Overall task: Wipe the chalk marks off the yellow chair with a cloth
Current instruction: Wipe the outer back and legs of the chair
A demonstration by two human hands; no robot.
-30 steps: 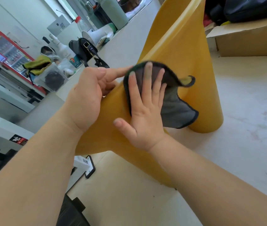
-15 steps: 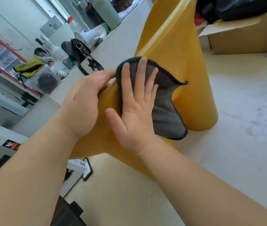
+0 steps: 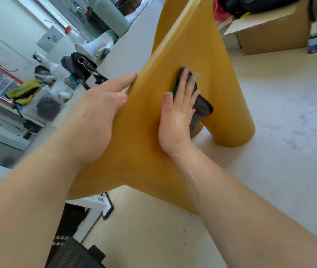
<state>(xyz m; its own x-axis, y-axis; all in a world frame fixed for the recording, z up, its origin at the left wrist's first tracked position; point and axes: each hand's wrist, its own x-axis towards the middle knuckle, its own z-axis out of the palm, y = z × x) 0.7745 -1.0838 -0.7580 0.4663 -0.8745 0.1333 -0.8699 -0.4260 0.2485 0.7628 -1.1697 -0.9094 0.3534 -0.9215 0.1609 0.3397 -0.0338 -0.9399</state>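
Observation:
The yellow chair (image 3: 140, 151) fills the middle of the head view, its smooth surface tilted toward me, one thick round leg standing on the floor at the right. A dark grey cloth (image 3: 202, 108) lies bunched against the chair. My right hand (image 3: 179, 117) presses it flat with straight fingers and covers most of it. My left hand (image 3: 97, 115) rests on the chair's left edge, fingers straight, thumb on the near face. I see only faint streaks on the chair below my right wrist.
A cardboard box (image 3: 273, 33) sits on the floor at the back right, a small bottle (image 3: 313, 42) beside it. A grey counter (image 3: 130, 49) with a black bag (image 3: 80, 64) and bottles runs along the left. A person (image 3: 43, 74) sits far left.
My right hand has slid the cloth to the right across the chair, and the cloth has bunched up under it. My left hand has straightened along the chair's edge.

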